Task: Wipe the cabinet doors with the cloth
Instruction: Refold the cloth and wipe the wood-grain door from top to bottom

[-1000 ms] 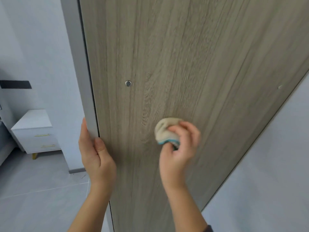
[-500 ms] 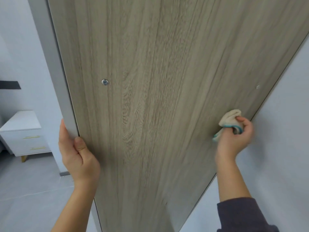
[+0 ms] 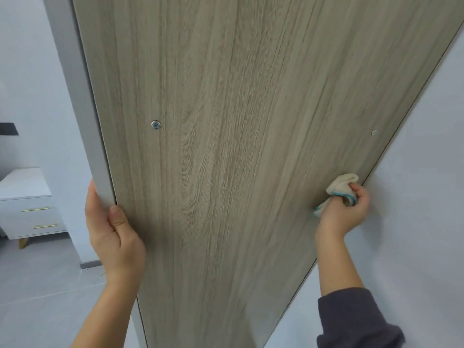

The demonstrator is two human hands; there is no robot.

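The wiping looks to be under way rather than finished. One wood-grain cabinet door (image 3: 226, 172) stands swung open and fills most of the view. The left hand (image 3: 113, 237) grasps its grey left edge (image 3: 82, 109), thumb lying on the wood face and fingers wrapped out of sight behind it, which seems to steady the panel. The right hand (image 3: 344, 212) is closed around a bunched cream cloth (image 3: 339, 185) with a teal hem and presses it against the door at the far right edge, just beside the pale wall (image 3: 414, 197). The cloth sits roughly level with the left hand, below the screw head (image 3: 156, 125) and the small fitting (image 3: 374, 132). No damp streak, dust line or smear shows on the wood, so which parts are already wiped cannot be told. By my judgement the tall stretch above and the strip near the bottom may need passes, and any other doors, none in view, remain to be done.
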